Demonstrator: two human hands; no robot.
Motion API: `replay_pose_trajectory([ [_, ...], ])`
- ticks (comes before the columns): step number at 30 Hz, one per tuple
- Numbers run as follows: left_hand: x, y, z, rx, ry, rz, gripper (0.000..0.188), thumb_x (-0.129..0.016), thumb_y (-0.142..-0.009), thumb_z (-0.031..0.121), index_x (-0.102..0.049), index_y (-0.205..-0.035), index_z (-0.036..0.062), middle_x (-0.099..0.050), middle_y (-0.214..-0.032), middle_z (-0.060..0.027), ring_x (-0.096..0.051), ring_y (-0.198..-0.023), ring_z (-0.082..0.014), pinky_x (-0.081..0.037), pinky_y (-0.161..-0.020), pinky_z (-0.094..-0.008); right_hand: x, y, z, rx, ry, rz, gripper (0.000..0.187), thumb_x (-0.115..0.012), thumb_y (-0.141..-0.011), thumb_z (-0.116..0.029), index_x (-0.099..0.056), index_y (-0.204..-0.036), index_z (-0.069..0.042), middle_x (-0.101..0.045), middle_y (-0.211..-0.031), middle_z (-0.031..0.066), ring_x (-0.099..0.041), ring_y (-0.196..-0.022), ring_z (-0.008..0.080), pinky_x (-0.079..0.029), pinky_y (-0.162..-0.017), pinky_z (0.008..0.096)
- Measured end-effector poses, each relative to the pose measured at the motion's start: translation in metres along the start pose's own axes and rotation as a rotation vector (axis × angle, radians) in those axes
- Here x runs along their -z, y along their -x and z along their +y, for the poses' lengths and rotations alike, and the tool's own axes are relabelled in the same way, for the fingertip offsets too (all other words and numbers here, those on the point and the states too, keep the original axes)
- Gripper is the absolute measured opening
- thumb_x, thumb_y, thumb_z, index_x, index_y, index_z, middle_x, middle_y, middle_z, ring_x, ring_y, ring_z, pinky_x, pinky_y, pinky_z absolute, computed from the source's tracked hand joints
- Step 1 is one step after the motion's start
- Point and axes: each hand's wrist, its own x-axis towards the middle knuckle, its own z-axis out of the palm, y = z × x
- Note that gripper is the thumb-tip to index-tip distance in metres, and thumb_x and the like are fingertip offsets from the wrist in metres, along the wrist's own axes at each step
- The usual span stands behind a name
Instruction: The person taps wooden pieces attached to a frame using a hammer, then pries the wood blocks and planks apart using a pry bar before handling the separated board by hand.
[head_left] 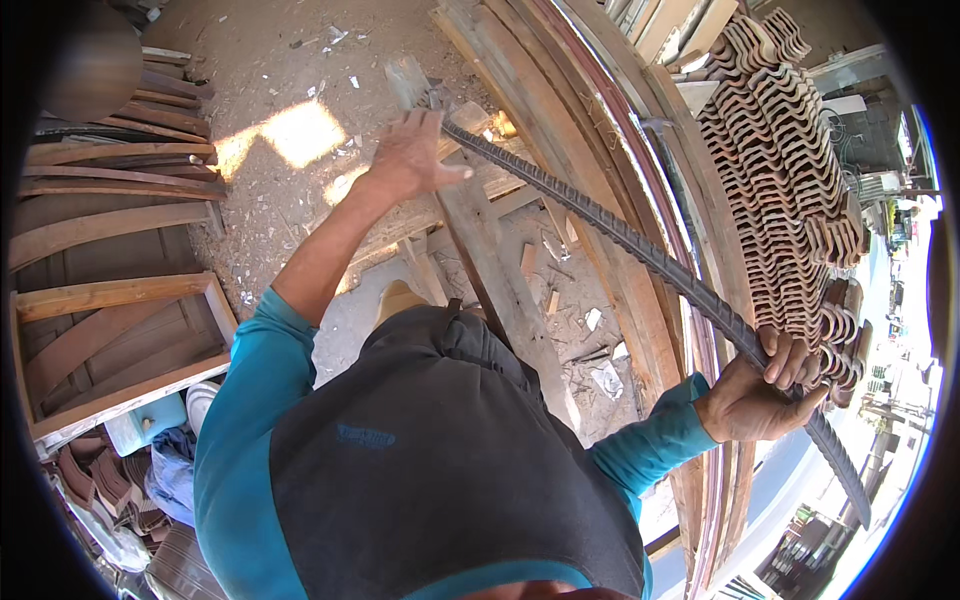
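Observation:
A long dark ribbed steel bar (640,243) slants from the far middle down to the right, its near end tapering to a flat tip. My right hand (765,390) is wrapped round it towards that end. My left hand (408,160) is open, fingers and thumb spread, beside the bar's far end; whether it touches the bar or the wood beneath I cannot tell. Below my left hand a weathered grey plank (495,270) runs towards me, its splintered far end (408,82) showing past my fingers.
Long boards (590,190) lie stacked to the right, with piled clay roof tiles (780,180) beyond. Curved wood pieces (130,180) and a framed wooden panel (110,350) stand at left. Wood scraps and debris (605,378) litter the ground near the plank.

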Motion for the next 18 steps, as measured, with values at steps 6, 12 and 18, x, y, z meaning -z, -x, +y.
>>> replay_pose_trajectory([
  [6, 0.053, 0.004, 0.130, -0.941, 0.370, -0.202, 0.060, -0.080, -0.078, 0.038, -0.061, -0.122, 0.0029, -0.066, -0.109, -0.0182, -0.063, -0.104, -0.0335, -0.051, -0.088, -0.0459, 0.004, -0.014, -0.008, -0.073, -0.128, -0.001, 0.044, -0.048, -0.108, -0.029, -0.032, -0.068, -0.017, -0.030, -0.060, -0.0033, -0.027, -0.049, 0.0077, -0.034, -0.054, 0.0263],
  [12, 0.042, -0.024, 0.169, -1.057, 0.510, -0.324, 0.029, -0.074, -0.080, 0.026, -0.066, -0.100, 0.0067, -0.063, -0.069, -0.0129, -0.063, -0.070, -0.0317, -0.046, -0.067, -0.0455, -0.028, -0.045, -0.013, -0.085, -0.118, -0.097, 0.042, -0.044, -0.110, -0.026, -0.033, -0.070, -0.016, -0.029, -0.061, -0.0042, -0.026, -0.050, 0.0062, -0.032, -0.051, 0.0239],
  [18, 0.060, -0.044, 0.167, -0.805, 0.621, 0.212, 0.024, -0.073, -0.081, 0.020, -0.069, -0.102, 0.0089, -0.064, -0.065, -0.0096, -0.064, -0.060, -0.0292, -0.051, -0.059, -0.0427, -0.083, -0.151, 0.004, -0.275, -0.129, -0.408, 0.033, -0.053, -0.106, -0.019, -0.038, -0.077, -0.010, -0.033, -0.067, 0.0004, -0.036, -0.058, 0.0106, -0.043, -0.064, 0.0298],
])
